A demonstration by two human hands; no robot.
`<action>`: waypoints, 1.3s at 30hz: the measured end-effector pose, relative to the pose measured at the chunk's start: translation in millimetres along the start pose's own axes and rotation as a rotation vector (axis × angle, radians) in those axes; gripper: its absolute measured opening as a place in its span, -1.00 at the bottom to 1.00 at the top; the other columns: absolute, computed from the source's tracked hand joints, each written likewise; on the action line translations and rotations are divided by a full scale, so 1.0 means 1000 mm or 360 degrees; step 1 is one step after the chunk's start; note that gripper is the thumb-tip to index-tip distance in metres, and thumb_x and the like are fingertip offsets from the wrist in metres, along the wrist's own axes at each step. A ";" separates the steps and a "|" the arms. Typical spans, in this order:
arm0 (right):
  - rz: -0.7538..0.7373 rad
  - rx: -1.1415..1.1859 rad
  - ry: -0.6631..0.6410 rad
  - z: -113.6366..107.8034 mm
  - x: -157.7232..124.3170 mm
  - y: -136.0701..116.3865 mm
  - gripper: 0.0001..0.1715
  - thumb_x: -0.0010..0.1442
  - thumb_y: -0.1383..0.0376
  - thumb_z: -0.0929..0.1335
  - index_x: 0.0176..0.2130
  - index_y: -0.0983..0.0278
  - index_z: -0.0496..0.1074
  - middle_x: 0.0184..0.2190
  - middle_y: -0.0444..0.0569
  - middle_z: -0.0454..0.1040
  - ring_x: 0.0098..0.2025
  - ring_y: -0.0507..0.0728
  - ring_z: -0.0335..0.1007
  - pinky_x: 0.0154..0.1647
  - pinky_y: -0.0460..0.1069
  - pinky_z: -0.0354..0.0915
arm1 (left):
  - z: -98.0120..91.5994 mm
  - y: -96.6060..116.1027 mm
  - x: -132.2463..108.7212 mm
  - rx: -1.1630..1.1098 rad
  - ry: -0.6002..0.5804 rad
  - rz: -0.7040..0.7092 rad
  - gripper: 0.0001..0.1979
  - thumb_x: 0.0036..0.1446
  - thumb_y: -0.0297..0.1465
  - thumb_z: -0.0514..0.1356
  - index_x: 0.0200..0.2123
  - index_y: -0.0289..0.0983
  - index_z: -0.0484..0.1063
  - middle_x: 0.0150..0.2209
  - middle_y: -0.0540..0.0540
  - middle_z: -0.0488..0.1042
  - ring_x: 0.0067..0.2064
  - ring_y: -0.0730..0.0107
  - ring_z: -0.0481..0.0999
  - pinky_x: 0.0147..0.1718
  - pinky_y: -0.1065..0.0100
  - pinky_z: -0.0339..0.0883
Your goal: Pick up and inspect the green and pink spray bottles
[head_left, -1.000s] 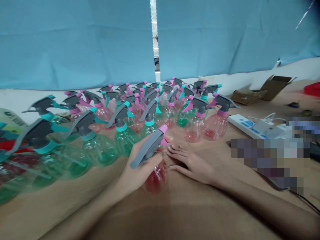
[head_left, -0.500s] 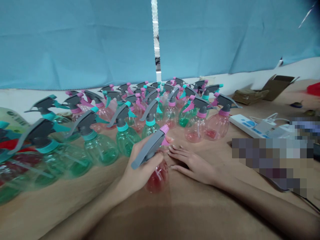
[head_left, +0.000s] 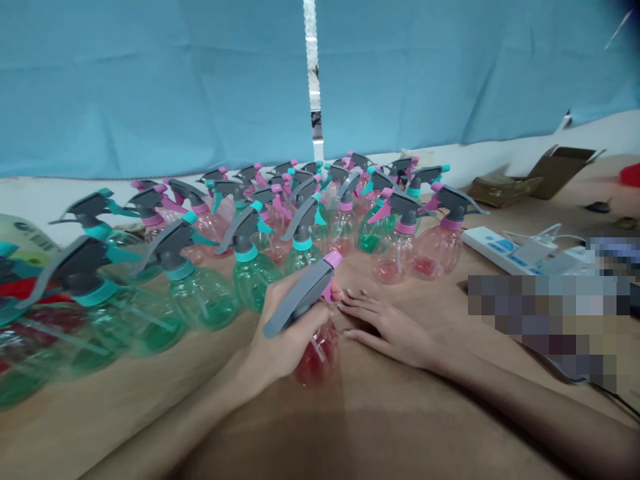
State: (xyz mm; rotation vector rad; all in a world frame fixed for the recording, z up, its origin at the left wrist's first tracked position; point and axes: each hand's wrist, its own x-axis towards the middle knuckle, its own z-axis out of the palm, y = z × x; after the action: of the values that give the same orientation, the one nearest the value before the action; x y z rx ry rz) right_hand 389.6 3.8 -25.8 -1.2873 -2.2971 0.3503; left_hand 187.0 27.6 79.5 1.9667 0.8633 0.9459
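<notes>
My left hand (head_left: 287,333) is wrapped round the neck of a pink spray bottle (head_left: 316,360) with a grey trigger head and pink nozzle. Its fingers reach the pink trigger, and the bottle stands upright on the brown table with red liquid inside. Just right of it, my right hand (head_left: 393,330) lies flat on the table, fingers stretched towards the bottle, holding nothing. Beyond the hands stand many more spray bottles, among them a green bottle (head_left: 255,277) with a turquoise collar and a pink bottle (head_left: 395,257) with a pink collar.
A white power strip (head_left: 500,250) with plugs and cables lies to the right, near a blurred-out patch. Behind it are an open cardboard box (head_left: 563,172) and a red thing at the edge. A blue cloth (head_left: 150,87) hangs at the back.
Almost nothing differs. The view has shifted very slightly; my left hand keeps its grip on the spray bottle and my right hand stays flat on the table.
</notes>
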 end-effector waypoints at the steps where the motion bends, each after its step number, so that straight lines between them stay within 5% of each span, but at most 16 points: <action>1: -0.0004 0.0008 0.0007 0.000 0.000 0.000 -0.40 0.25 0.02 0.20 0.21 0.19 0.16 0.22 -0.01 0.16 0.27 0.20 -0.02 0.27 0.22 -0.03 | 0.000 0.001 0.001 -0.0034 -0.0016 0.0019 -0.91 -0.06 -0.47 0.06 -0.45 -0.24 0.35 -0.45 0.00 0.41 -0.38 0.36 0.42 -0.38 0.34 0.33; 14: 0.0014 -0.0033 -0.0028 0.001 0.000 0.001 -0.37 0.26 0.01 0.18 0.23 0.18 0.10 0.23 -0.03 0.14 0.28 0.18 -0.04 0.28 0.21 -0.04 | 0.000 -0.004 0.002 0.0048 0.0038 0.0072 -0.94 -0.07 -0.47 0.06 -0.52 -0.21 0.23 -0.55 0.08 0.20 -0.51 0.46 0.19 -0.53 0.40 0.15; 25: 0.0018 -0.0049 -0.0072 -0.001 0.001 0.000 -0.36 0.27 0.01 0.17 0.24 0.22 0.09 0.24 -0.01 0.13 0.29 0.15 -0.04 0.29 0.18 -0.06 | 0.000 -0.004 0.002 0.0013 -0.0021 0.0000 -0.83 -0.06 -0.49 0.06 -0.34 -0.20 0.33 -0.46 0.05 0.37 -0.34 0.36 0.42 -0.33 0.34 0.31; 39: 0.0005 -0.0043 -0.0060 -0.001 0.001 0.001 -0.35 0.27 0.01 0.17 0.24 0.21 0.07 0.23 0.00 0.13 0.29 0.15 -0.04 0.29 0.19 -0.06 | 0.001 -0.005 0.002 -0.0029 -0.0026 0.0063 -0.82 -0.03 -0.48 0.07 -0.31 -0.18 0.37 -0.45 0.07 0.34 -0.38 0.41 0.37 -0.38 0.38 0.24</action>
State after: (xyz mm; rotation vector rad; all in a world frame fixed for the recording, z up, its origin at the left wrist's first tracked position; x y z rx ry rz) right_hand 390.5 4.8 -25.2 -1.3081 -2.3388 0.3483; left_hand 187.5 31.5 75.3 1.9796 0.8065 0.9559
